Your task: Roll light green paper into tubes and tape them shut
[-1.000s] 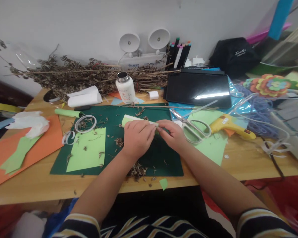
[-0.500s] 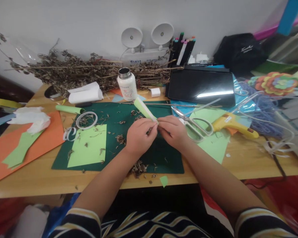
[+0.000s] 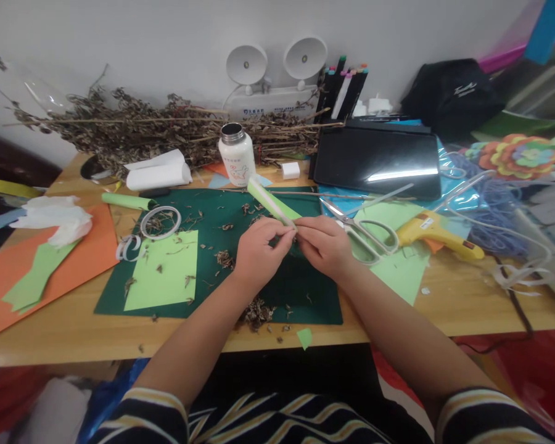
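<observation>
A light green rolled paper tube [image 3: 269, 201] points up and away from me over the dark green cutting mat [image 3: 222, 259]. My left hand [image 3: 258, 251] and my right hand [image 3: 322, 246] meet at its near end, and the fingers of both are pinched on it. Dried leaf crumbs [image 3: 258, 313] lie on the mat under my wrists. A flat light green paper sheet [image 3: 161, 271] sits on the mat to the left.
Scissors [image 3: 361, 228] and a yellow glue gun [image 3: 437, 233] lie right of my hands. Tape rolls [image 3: 160, 222], a white bottle [image 3: 236, 156], dried branches [image 3: 166, 132], a black tablet [image 3: 379, 161], and orange paper [image 3: 37, 271] surround the mat.
The green tube lay flat under my left hand a second ago. It has swung up to point away, and both hands now pinch its near end.
</observation>
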### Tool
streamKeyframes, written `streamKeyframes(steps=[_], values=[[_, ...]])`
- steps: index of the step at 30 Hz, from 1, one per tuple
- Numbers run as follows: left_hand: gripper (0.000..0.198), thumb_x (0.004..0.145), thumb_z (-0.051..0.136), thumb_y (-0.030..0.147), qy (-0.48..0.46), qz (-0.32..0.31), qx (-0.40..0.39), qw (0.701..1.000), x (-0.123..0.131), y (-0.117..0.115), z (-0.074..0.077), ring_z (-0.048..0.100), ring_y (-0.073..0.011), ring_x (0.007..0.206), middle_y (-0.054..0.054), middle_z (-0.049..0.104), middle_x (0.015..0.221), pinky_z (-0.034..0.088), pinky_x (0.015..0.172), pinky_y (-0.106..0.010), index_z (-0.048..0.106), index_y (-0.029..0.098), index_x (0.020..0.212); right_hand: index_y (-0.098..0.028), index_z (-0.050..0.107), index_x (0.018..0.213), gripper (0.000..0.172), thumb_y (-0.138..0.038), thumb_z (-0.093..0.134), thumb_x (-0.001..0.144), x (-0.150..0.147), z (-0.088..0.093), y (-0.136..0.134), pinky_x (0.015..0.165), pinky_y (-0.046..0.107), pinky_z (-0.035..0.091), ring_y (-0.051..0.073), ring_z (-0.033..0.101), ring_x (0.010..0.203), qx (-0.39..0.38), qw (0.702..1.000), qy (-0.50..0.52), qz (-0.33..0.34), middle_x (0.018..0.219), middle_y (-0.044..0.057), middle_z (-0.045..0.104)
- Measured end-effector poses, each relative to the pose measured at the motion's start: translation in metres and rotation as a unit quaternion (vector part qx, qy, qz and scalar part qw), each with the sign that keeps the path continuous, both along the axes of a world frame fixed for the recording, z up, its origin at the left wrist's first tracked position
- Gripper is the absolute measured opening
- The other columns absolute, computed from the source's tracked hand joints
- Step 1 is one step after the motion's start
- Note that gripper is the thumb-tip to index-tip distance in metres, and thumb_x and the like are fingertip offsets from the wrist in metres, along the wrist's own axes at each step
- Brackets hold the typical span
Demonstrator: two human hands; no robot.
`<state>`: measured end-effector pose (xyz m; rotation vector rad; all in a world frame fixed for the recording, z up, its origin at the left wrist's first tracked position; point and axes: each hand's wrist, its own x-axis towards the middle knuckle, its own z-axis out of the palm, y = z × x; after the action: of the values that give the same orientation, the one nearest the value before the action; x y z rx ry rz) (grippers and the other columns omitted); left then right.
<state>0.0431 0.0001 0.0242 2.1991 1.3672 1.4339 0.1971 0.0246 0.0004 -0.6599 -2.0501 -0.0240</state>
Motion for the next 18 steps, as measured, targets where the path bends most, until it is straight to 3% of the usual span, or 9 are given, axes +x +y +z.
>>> streamKeyframes(steps=[10, 18], values=[[0.014, 0.074, 0.056, 0.015, -0.014, -0.021, -0.054, 0.998, -0.0021, 0.0026, 0.0002, 0.060, -0.0106, 0.068, 0.001, 0.066, 0.067, 0.048, 0.066, -0.023, 0.058, 0.018, 0.060, -0.019, 0.060, 0.081, 0.014, -0.011, 0.050, 0.077, -0.0058, 0.0026, -0.0032, 0.062, 0.029, 0.050, 0.016, 0.061, 0.071, -0.013, 1.000, 0.019, 0.003, 0.083, 0.008, 0.068], [0.013, 0.073, 0.056, 0.017, -0.086, -0.040, -0.128, 0.987, -0.0052, 0.0085, -0.0028, 0.058, -0.0107, 0.063, 0.000, 0.066, 0.066, 0.047, 0.064, -0.024, 0.059, 0.017, 0.060, -0.019, 0.059, 0.081, 0.013, -0.011, 0.051, 0.077, -0.0053, 0.0003, -0.0014, 0.065, 0.028, 0.052, 0.015, 0.061, 0.073, -0.015, 1.000, 0.016, 0.003, 0.083, 0.007, 0.067]])
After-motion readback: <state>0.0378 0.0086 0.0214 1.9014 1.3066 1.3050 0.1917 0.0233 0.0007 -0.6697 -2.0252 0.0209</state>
